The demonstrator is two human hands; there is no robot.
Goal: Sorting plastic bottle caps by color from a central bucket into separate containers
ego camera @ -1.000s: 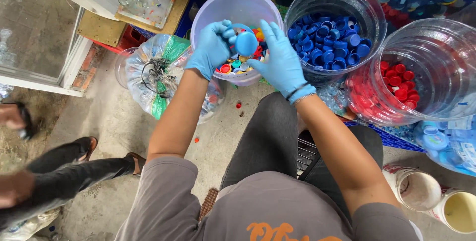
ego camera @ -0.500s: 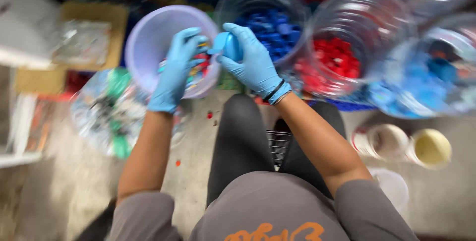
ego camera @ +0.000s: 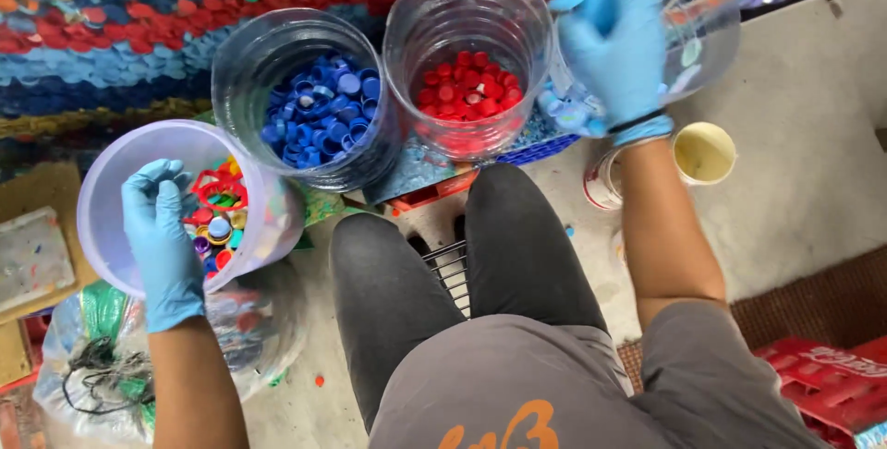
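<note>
My left hand [ego camera: 164, 241], in a blue glove, curls over the near rim of a lavender bowl [ego camera: 97, 192] that holds mixed coloured bottle caps [ego camera: 214, 223]. My right hand [ego camera: 617, 42], also gloved in blue, hovers over a tilted clear jar [ego camera: 716, 38] at the right, with light blue caps [ego camera: 565, 112] beneath it. The back of that hand faces me and hides whatever is in its palm. Between the hands stand a clear jar of dark blue caps [ego camera: 319, 112] and a clear jar of red caps [ego camera: 462, 89].
A mat of sorted caps [ego camera: 111, 33] lies behind the jars. A yellowish cup [ego camera: 704, 151] and a white cup [ego camera: 602, 183] stand on the concrete at the right. A red crate [ego camera: 822, 375] is at lower right, a plastic bag [ego camera: 78, 366] under the bowl.
My right hand, which held a light blue cap over the bowl, has swung right past the blue and red jars to the far right jar. My view has turned right; the left hand stays at the bowl.
</note>
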